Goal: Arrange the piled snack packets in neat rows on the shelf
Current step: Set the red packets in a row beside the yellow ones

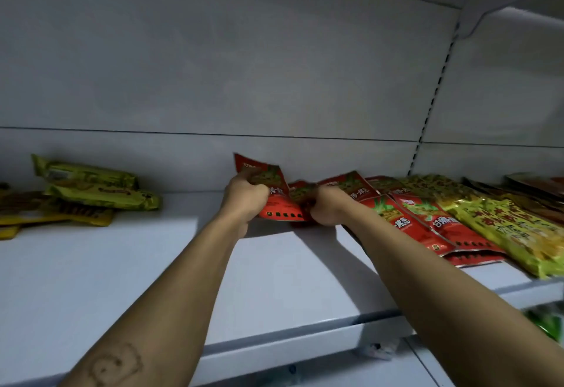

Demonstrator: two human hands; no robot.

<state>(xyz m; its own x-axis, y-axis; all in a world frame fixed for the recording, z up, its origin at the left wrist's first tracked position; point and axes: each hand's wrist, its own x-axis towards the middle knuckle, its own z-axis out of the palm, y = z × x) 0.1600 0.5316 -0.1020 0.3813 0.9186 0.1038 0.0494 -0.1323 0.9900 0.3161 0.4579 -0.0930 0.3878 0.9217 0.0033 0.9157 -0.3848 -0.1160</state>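
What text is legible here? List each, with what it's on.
"一根葱", apparently: on the flat red packet.
Blurred white characters: on the held red packets, gripped by the left hand and right hand.
Unreadable red characters: on the yellow-green packets.
Print too blurred: on the yellow packets.

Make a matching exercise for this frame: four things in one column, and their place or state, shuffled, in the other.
Things
1. left hand
2. right hand
3. yellow-green packets
4. flat red packets

States
A. piled at the left end of the shelf
B. grips a raised red packet
C. lying overlapped beside the right forearm
D. grips a lower red packet near the shelf surface

Pairs: 1-B, 2-D, 3-A, 4-C
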